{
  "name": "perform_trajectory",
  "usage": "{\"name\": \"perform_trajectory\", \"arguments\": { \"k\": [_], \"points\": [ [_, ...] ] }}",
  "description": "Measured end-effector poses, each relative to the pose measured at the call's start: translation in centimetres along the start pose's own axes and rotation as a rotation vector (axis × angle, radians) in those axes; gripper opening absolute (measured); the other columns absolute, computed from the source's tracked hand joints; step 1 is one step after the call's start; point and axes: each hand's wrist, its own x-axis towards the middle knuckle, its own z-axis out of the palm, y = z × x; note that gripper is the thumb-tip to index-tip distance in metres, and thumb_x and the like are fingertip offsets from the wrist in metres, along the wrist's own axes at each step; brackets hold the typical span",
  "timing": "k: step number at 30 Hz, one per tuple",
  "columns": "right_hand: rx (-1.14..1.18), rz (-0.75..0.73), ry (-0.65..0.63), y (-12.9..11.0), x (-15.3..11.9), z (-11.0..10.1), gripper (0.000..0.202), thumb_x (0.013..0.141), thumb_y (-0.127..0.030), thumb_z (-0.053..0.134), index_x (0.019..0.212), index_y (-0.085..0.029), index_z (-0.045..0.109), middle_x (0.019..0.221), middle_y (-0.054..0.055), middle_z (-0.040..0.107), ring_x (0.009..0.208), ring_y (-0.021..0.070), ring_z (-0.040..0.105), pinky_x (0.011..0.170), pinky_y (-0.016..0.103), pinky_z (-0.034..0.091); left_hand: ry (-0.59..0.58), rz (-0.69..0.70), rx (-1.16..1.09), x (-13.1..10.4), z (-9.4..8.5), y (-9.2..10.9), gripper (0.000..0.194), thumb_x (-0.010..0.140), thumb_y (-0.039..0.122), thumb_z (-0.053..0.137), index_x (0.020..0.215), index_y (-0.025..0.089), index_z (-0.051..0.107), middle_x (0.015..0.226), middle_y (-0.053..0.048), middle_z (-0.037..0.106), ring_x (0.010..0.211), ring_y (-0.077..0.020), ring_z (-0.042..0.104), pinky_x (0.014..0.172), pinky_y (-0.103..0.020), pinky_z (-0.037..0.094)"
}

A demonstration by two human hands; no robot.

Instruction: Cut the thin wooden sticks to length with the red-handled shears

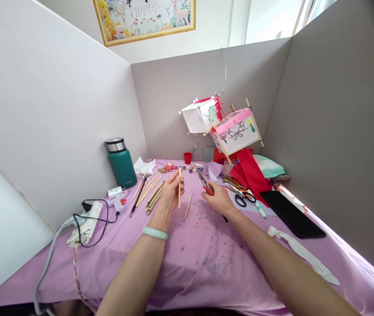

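My left hand [171, 189] is closed round a thin wooden stick [179, 188], held upright over the middle of the table. In my right hand [218, 198] is a pair of pliers [204, 180] with red handles, its jaws pointing up and to the left, apart from the stick. Between the hands a shorter wooden stick [188, 207] lies on the cloth. Left of my left hand lie several bundled bamboo sticks [155, 197] and loose thin sticks [150, 183], beside a dark brush-like tool [137, 195].
A green bottle [121, 164], a glue gun [117, 202] and a power strip [86, 224] with cables stand at left. Two paper lanterns [236, 131] are at the back right. Scissors [244, 195], red fabric [251, 175], a black tablet [292, 213] and white cloth [305, 254] lie right.
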Motion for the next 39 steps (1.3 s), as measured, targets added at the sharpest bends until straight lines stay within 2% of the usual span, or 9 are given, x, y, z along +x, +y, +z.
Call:
{"name": "perform_trajectory", "arguments": {
  "k": [4,8,15,20,24,27,30,34,39],
  "points": [
    [0.624,0.067,-0.308,-1.2,-0.9,-0.3,0.034,0.072,-0.037,0.063,0.099,-0.018,0.057,0.073,0.001,0.061,0.061,0.0138,0.055,0.056,0.025,0.041,0.07,0.086,-0.012,0.2,0.2,-0.3,0.044,0.064,0.022,0.078,0.104,0.016,0.061,0.071,0.003,0.059,0.055,-0.0051,0.053,0.045,-0.016,0.035],
    [0.832,0.077,-0.416,-2.5,-1.8,-0.3,0.032,0.071,-0.035,0.067,0.095,-0.018,0.056,0.068,0.0,0.06,0.057,0.0119,0.053,0.053,0.024,0.042,0.086,0.151,-0.012,0.3,0.3,-0.5,0.04,0.063,0.024,0.079,0.097,0.016,0.059,0.073,0.003,0.061,0.061,-0.0069,0.058,0.049,-0.016,0.04],
    [1.05,0.105,-0.064,-1.1,-0.5,0.3,0.028,0.067,-0.032,0.07,0.086,-0.02,0.053,0.06,-0.006,0.051,0.049,0.008,0.046,0.046,0.021,0.041,0.052,0.179,0.102,0.0,0.4,-0.9,0.034,0.066,0.031,0.078,0.084,0.017,0.052,0.086,-0.003,0.068,0.082,-0.016,0.067,0.066,-0.025,0.052],
    [1.224,0.192,0.094,-0.1,0.6,-0.2,0.033,0.06,-0.027,0.074,0.085,-0.02,0.054,0.059,-0.005,0.052,0.049,0.0082,0.048,0.045,0.021,0.042,-0.019,0.168,0.168,-0.4,0.9,-1.6,0.031,0.069,0.03,0.076,0.085,0.016,0.054,0.096,-0.007,0.07,0.091,-0.0211,0.067,0.067,-0.028,0.054],
    [1.252,0.213,0.115,0.1,0.9,-1.1,0.033,0.058,-0.024,0.074,0.084,-0.02,0.053,0.058,-0.005,0.051,0.049,0.0086,0.046,0.044,0.021,0.04,-0.102,0.143,0.213,-0.7,0.9,-1.4,0.028,0.069,0.027,0.076,0.087,0.015,0.06,0.101,-0.01,0.07,0.096,-0.0235,0.067,0.069,-0.029,0.055],
    [1.198,0.12,0.049,0.5,1.0,-2.4,0.031,0.062,-0.024,0.073,0.086,-0.021,0.054,0.057,-0.006,0.049,0.049,0.0092,0.045,0.046,0.023,0.04,-0.162,-0.006,0.225,-0.9,0.8,-0.5,0.035,0.064,0.018,0.077,0.097,0.015,0.065,0.107,-0.011,0.069,0.095,-0.0227,0.067,0.065,-0.026,0.054],
    [1.135,0.01,-0.087,0.8,0.9,-3.6,0.028,0.066,-0.024,0.071,0.088,-0.021,0.055,0.06,-0.005,0.048,0.051,0.0091,0.044,0.049,0.024,0.04,-0.154,-0.221,0.25,-0.9,0.5,0.2,0.039,0.064,0.014,0.074,0.102,0.013,0.068,0.103,-0.012,0.07,0.067,-0.0126,0.066,0.048,-0.018,0.044],
    [0.999,-0.035,-0.309,0.7,0.3,-4.0,0.028,0.069,-0.028,0.07,0.091,-0.02,0.055,0.061,-0.005,0.047,0.051,0.0094,0.044,0.048,0.024,0.037,-0.273,-0.409,0.327,-1.0,0.3,0.2,0.032,0.072,0.029,0.071,0.096,0.009,0.071,0.082,-0.011,0.072,0.042,-0.0033,0.047,0.037,-0.017,0.027],
    [0.855,-0.013,-0.432,-0.2,-0.3,-3.3,0.029,0.068,-0.032,0.07,0.089,-0.019,0.054,0.062,-0.004,0.051,0.05,0.0088,0.045,0.048,0.022,0.035,-0.468,-0.461,0.435,-1.2,0.2,-0.4,0.032,0.072,0.036,0.072,0.089,0.009,0.073,0.057,-0.003,0.063,0.03,0.0015,0.023,0.034,-0.018,0.014]
  ]
}}
